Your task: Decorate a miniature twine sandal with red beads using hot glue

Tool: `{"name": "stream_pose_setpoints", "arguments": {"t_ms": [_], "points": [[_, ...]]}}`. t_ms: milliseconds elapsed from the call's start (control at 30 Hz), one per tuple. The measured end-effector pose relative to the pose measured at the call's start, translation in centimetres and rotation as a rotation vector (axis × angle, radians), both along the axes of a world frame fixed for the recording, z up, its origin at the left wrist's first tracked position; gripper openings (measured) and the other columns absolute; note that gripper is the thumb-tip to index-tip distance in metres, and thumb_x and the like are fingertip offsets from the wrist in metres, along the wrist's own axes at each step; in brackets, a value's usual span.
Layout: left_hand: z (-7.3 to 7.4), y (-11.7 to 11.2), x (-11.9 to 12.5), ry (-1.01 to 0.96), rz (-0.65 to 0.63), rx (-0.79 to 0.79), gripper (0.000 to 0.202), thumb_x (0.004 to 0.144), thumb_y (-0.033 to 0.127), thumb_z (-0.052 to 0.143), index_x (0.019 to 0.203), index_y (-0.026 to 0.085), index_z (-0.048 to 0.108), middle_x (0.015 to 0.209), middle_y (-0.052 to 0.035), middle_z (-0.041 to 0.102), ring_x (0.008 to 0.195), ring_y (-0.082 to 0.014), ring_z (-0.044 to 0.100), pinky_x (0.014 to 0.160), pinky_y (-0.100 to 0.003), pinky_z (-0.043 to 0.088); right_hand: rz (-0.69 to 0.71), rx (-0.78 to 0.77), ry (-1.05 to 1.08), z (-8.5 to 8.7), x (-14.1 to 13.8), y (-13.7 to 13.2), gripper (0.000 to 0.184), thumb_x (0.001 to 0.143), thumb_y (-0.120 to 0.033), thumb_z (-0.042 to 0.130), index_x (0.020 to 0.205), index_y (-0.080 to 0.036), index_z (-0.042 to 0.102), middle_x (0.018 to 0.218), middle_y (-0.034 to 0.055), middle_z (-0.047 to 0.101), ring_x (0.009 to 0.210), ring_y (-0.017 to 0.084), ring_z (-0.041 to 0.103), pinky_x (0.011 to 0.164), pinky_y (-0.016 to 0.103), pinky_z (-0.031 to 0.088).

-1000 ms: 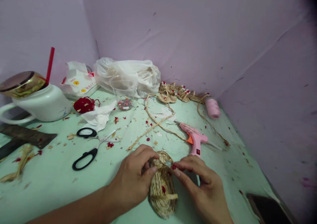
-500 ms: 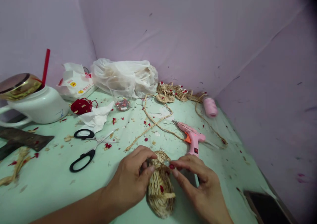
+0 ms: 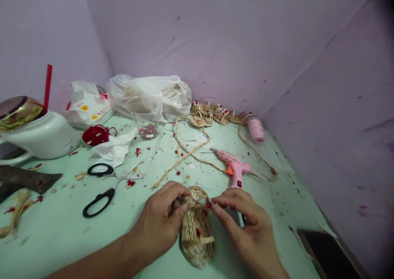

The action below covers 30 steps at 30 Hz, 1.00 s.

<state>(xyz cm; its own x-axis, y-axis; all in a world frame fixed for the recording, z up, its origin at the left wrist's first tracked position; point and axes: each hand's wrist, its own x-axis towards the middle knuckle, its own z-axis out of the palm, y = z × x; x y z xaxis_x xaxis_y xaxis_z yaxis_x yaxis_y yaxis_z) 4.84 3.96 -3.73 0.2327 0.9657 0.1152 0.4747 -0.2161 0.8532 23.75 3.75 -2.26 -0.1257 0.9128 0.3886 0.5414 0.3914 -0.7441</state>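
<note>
across the far end of a woven sole (image 3: 197,225) on the green table (image 3: 61,213), left hand (image 3: 158,215) and right hand (image 3: 249,221) pinch a beaded strand (image 3: 202,200); a glue gun (image 3: 236,169) lies beyond the sole.

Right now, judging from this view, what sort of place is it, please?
It looks like a small handicraft workspace, possibly in a room corner: a pink glue gun and scissors lie on a green tabletop scattered with scraps, near a woven straw piece.
</note>
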Motion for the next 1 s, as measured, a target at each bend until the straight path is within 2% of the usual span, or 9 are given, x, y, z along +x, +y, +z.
{"name": "stream_pose_setpoints", "arguments": {"t_ms": [200, 433, 1000], "points": [[-0.04, -0.02, -0.06, 0.005, -0.008, -0.013, 0.015, 0.079, 0.015, 0.046, 0.09, 0.02, 0.054, 0.083, -0.0008, 0.054, 0.066, -0.0105, 0.049, 0.06, -0.023, 0.042, 0.007, 0.02, -0.043, -0.34, -0.3, 0.12, 0.006, 0.075, -0.02, 0.061, 0.075, -0.023, 0.067, 0.071, 0.0028, 0.062, 0.07, 0.018, 0.056, 0.068, 0.036, 0.043], [0.02, 0.05, -0.05, 0.006, 0.004, -0.005, 0.013, 0.079, 0.015, 0.046, 0.089, 0.02, 0.053, 0.083, -0.0013, 0.055, 0.065, -0.0106, 0.049, 0.059, -0.023, 0.042, -0.042, -0.048, 0.043, 0.44, 0.28, 0.05, 0.009, 0.077, -0.027, 0.059, 0.077, -0.022, 0.067, 0.075, 0.0044, 0.063, 0.074, 0.02, 0.058, 0.067, 0.034, 0.045], [-0.01, -0.1, -0.03, 0.01, 0.015, 0.006, 0.012, 0.08, 0.017, 0.046, 0.088, 0.02, 0.054, 0.08, -0.0006, 0.056, 0.065, -0.0105, 0.051, 0.057, -0.022, 0.042, 0.01, 0.009, -0.031, -0.21, -0.38, 0.15, 0.007, 0.076, -0.02, 0.06, 0.075, -0.022, 0.067, 0.069, 0.0031, 0.062, 0.068, 0.018, 0.056, 0.067, 0.035, 0.043]]}}
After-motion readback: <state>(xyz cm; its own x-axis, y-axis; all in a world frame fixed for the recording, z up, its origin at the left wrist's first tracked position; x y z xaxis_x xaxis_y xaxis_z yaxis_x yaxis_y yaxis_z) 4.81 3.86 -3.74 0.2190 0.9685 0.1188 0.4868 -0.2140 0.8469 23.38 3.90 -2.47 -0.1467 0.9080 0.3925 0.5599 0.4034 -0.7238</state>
